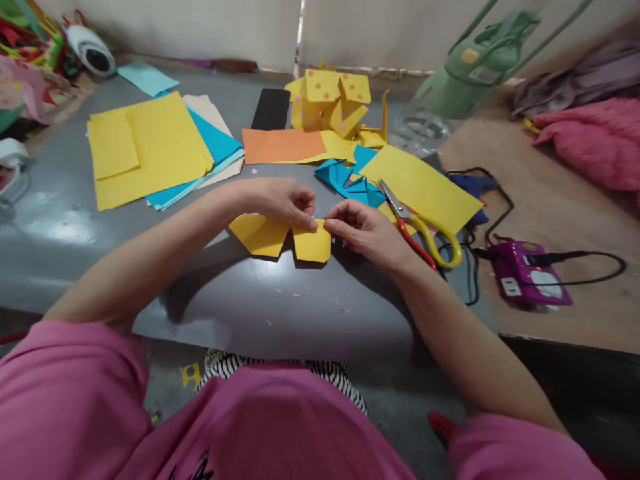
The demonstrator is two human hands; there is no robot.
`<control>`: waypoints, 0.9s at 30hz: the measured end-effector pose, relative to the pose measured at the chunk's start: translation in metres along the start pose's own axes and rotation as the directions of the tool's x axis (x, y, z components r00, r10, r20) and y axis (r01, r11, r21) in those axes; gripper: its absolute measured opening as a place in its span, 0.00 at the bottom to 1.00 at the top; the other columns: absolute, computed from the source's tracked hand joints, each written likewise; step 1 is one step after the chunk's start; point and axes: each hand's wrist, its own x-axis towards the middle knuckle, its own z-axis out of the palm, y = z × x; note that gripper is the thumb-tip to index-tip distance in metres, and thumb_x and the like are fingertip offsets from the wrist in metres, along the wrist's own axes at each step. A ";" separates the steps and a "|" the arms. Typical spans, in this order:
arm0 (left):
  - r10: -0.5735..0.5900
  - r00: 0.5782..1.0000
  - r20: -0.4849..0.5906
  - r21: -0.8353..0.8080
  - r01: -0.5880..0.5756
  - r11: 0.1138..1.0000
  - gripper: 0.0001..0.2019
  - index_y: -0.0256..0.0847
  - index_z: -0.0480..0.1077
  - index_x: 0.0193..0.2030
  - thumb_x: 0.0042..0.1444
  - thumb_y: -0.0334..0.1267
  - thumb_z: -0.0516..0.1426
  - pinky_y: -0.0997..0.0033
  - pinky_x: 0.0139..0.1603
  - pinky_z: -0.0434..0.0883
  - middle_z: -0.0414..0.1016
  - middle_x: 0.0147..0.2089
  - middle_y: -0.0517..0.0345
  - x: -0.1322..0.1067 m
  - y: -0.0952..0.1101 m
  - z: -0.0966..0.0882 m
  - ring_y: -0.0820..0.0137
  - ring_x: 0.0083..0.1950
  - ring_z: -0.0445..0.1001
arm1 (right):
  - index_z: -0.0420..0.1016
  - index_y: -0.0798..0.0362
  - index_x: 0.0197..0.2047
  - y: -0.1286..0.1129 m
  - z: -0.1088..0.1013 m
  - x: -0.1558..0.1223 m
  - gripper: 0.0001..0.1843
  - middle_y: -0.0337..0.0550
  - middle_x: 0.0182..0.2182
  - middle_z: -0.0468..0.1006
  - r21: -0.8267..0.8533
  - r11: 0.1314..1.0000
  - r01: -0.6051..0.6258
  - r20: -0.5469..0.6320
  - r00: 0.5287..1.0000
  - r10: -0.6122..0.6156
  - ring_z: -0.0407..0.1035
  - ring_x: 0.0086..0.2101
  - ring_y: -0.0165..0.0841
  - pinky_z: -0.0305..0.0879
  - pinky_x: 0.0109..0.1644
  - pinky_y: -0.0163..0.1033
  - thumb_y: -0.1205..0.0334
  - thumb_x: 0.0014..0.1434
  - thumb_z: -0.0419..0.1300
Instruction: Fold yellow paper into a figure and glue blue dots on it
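Both hands pinch the upper edge of a cut yellow paper piece (pixel 265 235), which has angled corners and a notch in its lower side. My left hand (pixel 285 200) grips it near the middle, thumb on the front. Close by, my right hand (pixel 363 227) holds its right end between thumb and fingers. The paper hangs just over or on the grey table (pixel 300 313); I cannot tell if it touches. Scissors (pixel 425 230) with yellow and red handles lie right of my right hand, beside blue paper scraps (pixel 345 180).
Yellow sheets (pixel 165 147) over blue ones lie at left. Behind are an orange strip (pixel 285 145), a black phone (pixel 271 109) and a yellow spotted paper model (pixel 330 100). A green bottle (pixel 465 73) stands back right. A purple device (pixel 530 273) with black cables lies at right.
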 end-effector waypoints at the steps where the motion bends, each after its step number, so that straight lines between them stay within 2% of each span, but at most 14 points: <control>1: 0.004 1.000 0.003 -0.005 -0.004 1.000 0.17 0.42 0.69 0.34 0.50 0.55 0.60 0.69 0.33 0.54 0.68 0.29 0.61 0.000 0.000 0.000 0.72 0.31 0.62 | 0.70 0.52 0.37 -0.001 0.000 0.000 0.12 0.32 0.27 0.69 -0.002 1.000 0.003 -0.002 1.000 -0.003 0.58 0.23 0.23 0.52 0.25 0.34 0.53 0.59 0.65; 4: 0.040 0.999 0.020 -0.061 -0.039 0.997 0.16 0.42 0.68 0.33 0.49 0.53 0.60 0.70 0.33 0.54 0.69 0.29 0.61 0.002 -0.003 0.000 0.72 0.32 0.63 | 0.70 0.52 0.38 -0.003 -0.001 -0.002 0.13 0.33 0.28 0.70 -0.001 1.000 0.001 0.024 1.000 -0.001 0.58 0.23 0.23 0.52 0.25 0.34 0.52 0.59 0.66; 8: 0.090 0.994 0.057 -0.127 -0.082 0.989 0.16 0.42 0.68 0.32 0.48 0.53 0.62 0.71 0.34 0.55 0.70 0.30 0.61 0.004 -0.005 0.000 0.71 0.33 0.65 | 0.71 0.52 0.40 -0.005 -0.003 -0.004 0.16 0.34 0.28 0.71 0.023 1.000 -0.015 0.136 0.991 0.012 0.58 0.23 0.23 0.52 0.24 0.34 0.49 0.60 0.66; 14: 0.095 0.987 0.133 -0.103 -0.081 0.991 0.17 0.43 0.69 0.34 0.49 0.55 0.61 0.69 0.37 0.56 0.70 0.32 0.62 0.000 -0.003 -0.001 0.69 0.36 0.66 | 0.72 0.52 0.43 -0.007 -0.007 -0.006 0.17 0.32 0.24 0.69 -0.027 0.999 -0.019 0.240 0.970 0.025 0.58 0.23 0.24 0.50 0.25 0.34 0.47 0.62 0.64; 19: 0.118 0.980 0.162 -0.040 -0.113 0.993 0.16 0.44 0.68 0.37 0.54 0.54 0.58 0.70 0.36 0.55 0.68 0.32 0.62 -0.003 -0.001 -0.001 0.70 0.35 0.62 | 0.72 0.53 0.38 -0.011 -0.007 -0.007 0.18 0.34 0.23 0.70 -0.053 0.997 -0.047 0.236 0.970 0.058 0.61 0.24 0.26 0.50 0.25 0.34 0.45 0.59 0.65; 23: 0.105 0.976 0.193 0.004 -0.108 0.994 0.16 0.43 0.67 0.37 0.56 0.54 0.58 0.70 0.36 0.55 0.67 0.32 0.62 -0.003 0.001 -0.003 0.70 0.35 0.62 | 0.69 0.52 0.34 -0.014 -0.005 -0.008 0.21 0.35 0.23 0.72 -0.065 0.992 -0.110 0.235 0.964 0.122 0.60 0.22 0.25 0.51 0.24 0.34 0.43 0.58 0.66; 27: 0.097 0.975 0.201 0.029 -0.105 0.994 0.16 0.43 0.67 0.37 0.56 0.54 0.58 0.70 0.36 0.55 0.67 0.33 0.62 -0.003 0.003 -0.003 0.70 0.36 0.62 | 0.69 0.52 0.33 -0.014 -0.005 -0.008 0.22 0.36 0.24 0.74 -0.108 0.987 -0.116 0.245 0.959 0.140 0.59 0.21 0.24 0.50 0.23 0.34 0.41 0.58 0.66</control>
